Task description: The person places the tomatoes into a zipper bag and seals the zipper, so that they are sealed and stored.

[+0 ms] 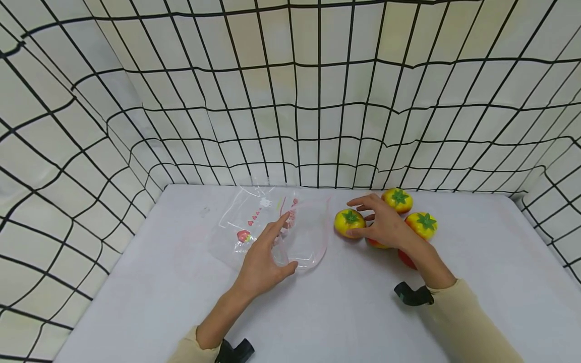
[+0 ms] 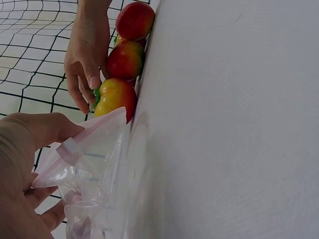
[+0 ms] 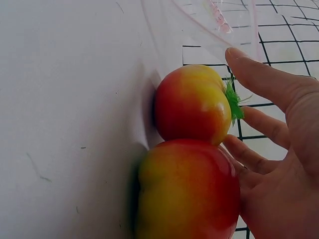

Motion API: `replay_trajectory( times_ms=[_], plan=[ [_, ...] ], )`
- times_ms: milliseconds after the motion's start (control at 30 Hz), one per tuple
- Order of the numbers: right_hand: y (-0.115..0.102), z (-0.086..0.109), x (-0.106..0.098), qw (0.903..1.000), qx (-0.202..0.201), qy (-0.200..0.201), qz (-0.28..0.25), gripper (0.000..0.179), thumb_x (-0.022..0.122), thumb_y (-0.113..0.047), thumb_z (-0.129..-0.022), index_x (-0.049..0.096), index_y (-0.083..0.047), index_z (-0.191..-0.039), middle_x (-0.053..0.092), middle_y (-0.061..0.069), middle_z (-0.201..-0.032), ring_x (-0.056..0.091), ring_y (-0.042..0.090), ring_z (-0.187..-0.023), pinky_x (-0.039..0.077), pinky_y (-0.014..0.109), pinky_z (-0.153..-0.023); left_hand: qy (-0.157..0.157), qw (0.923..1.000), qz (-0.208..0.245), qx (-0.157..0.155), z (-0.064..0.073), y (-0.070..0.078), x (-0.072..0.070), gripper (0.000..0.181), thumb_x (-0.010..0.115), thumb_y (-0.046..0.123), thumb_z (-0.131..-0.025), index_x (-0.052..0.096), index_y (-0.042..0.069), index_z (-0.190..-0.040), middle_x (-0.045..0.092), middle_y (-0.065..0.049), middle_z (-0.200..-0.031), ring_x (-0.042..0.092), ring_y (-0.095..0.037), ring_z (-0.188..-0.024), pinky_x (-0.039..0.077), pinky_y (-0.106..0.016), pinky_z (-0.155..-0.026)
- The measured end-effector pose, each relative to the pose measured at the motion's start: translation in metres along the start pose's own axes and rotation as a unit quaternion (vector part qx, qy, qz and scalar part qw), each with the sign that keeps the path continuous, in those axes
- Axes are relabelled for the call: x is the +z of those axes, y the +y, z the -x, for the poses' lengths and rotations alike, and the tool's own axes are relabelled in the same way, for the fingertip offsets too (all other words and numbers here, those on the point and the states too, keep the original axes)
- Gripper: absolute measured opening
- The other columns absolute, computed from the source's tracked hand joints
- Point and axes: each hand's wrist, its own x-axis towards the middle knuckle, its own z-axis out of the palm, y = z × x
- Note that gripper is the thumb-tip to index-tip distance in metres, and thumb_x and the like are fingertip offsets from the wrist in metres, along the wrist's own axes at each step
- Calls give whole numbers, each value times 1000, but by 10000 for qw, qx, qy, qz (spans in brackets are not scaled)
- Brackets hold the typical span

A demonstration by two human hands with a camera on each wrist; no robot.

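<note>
Toy tomatoes, red and yellow with green leaf tops, sit together on the right. My right hand (image 1: 381, 222) reaches over them, its fingers loosely bent about the leftmost tomato (image 1: 343, 224). In the right wrist view, the thumb stands apart from this tomato (image 3: 192, 104), while the other fingers extend behind it. A clear plastic bag (image 1: 308, 242) with a pink edge and red printed pictures lies left of the tomatoes. My left hand (image 1: 263, 262) is spread at the bag; in the left wrist view, the bag's pink-edged mouth (image 2: 89, 132) spans the space between thumb and fingers.
Behind the leftmost tomato are another tomato (image 1: 397, 200) and one farther right (image 1: 422, 225), with more partly hidden under the right arm. A white table (image 1: 150, 282) bears everything. Black netting (image 1: 295, 106) hangs over pale walls behind and on both sides.
</note>
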Motion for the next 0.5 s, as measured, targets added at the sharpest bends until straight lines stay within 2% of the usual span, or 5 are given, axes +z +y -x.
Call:
replay_trajectory(
  times_ms=[333,500],
  plan=[
    [2,-1,-1,9993,69,-192,305,62,87,-33,-85,62,-14,-139,56,13,-143,60,39,-129,56,55,-105,-67,9999,-27,-76,0,1,0,106,92,8,-71,39,25,-161,59,-4,-146,61,-24,-126,60,-46,-101],
    [3,-2,-1,9983,89,-312,489,69,88,-33,-83,58,-14,-142,61,11,-142,60,34,-127,57,50,-102,-86,9999,-22,-90,1,2,-1,105,92,8,-71,40,24,-161,60,-4,-145,61,-25,-127,59,-47,-102]
  ],
)
